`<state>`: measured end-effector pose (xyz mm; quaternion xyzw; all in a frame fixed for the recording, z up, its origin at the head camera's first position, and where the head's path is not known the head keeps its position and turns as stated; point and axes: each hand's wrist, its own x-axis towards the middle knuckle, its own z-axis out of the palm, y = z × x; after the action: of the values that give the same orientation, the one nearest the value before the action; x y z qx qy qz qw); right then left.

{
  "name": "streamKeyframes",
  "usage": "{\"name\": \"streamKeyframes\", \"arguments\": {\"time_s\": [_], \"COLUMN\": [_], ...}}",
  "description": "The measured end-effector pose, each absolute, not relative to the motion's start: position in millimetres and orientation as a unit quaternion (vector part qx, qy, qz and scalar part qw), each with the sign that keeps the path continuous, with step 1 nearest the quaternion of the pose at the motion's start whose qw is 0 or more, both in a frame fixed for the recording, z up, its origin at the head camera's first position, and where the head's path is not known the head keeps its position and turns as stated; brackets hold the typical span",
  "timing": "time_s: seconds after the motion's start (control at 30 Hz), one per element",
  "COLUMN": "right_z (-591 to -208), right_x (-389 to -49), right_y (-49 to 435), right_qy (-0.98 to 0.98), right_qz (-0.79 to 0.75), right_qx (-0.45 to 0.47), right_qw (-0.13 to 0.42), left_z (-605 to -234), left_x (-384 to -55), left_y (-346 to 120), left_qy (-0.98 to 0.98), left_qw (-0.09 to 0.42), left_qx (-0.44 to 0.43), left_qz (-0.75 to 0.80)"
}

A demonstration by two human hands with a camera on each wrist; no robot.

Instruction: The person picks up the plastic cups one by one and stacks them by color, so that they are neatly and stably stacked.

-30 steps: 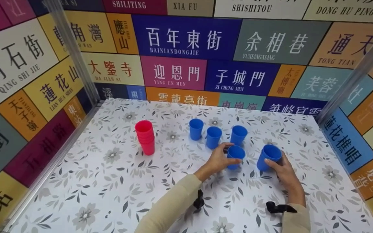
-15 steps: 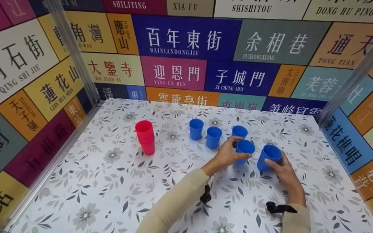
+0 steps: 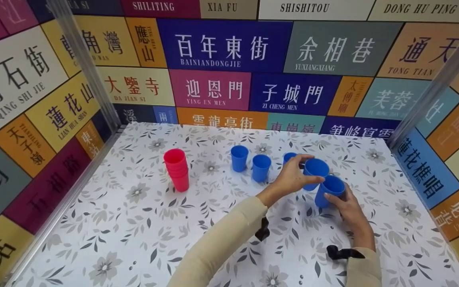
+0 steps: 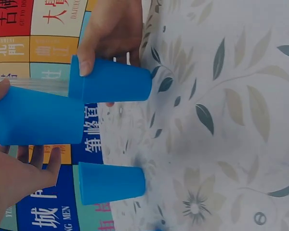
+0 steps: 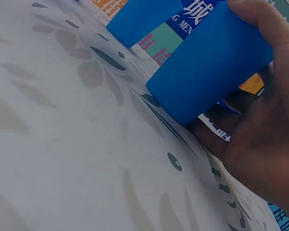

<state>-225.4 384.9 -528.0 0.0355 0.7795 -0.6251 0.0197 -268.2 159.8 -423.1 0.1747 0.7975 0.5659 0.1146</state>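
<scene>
From where I stand, the person has a blue cup in each hand. The left hand (image 3: 291,175) has its grip closed around the raised cup (image 4: 41,118), thumb on the near side near the rim and fingers on the far side. The wrist view shows the base of that cup well above the worktop (image 3: 134,239).

The right hand (image 3: 351,209) holds the second cup (image 4: 123,84) with its grip wrapped about the side, thumb toward me; this one sits low, its base at or close to the surface. Seen from above, the rims of the two overlap, but I can't tell whether they touch.

Just beyond the left hand, partly hidden by it, stands the third cup (image 4: 113,183). Farther left, the fourth cup (image 3: 261,168) and fifth cup (image 3: 239,158), blue too, stand upright near each other. Well apart on the left is the red stack (image 3: 176,169), several cups nested mouth up. A flowered cover spreads underneath it all, and behind rises a wall (image 3: 225,44) of coloured name panels.
</scene>
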Motion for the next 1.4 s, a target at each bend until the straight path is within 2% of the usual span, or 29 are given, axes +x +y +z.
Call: {"name": "streamKeyframes", "arguments": {"time_s": [0.53,0.87,1.4], "right_z": [-528,-529,-528], "right_x": [-229,-224,-224], "right_y": [384,388,388], "right_qy": [0.781,0.779,0.774], "right_qz": [-0.622,-0.625,-0.631], "right_qx": [0.030,0.039,0.036], "right_qw": [0.039,0.044,0.041], "left_z": [-400,-407,-425], "left_x": [-274,-267,-262], "left_y": [191,209,212], "left_qy": [0.786,0.771,0.792], "left_qw": [0.113,0.119,0.106], "left_qx": [0.190,0.159,0.203], "left_qz": [0.577,0.604,0.565]}}
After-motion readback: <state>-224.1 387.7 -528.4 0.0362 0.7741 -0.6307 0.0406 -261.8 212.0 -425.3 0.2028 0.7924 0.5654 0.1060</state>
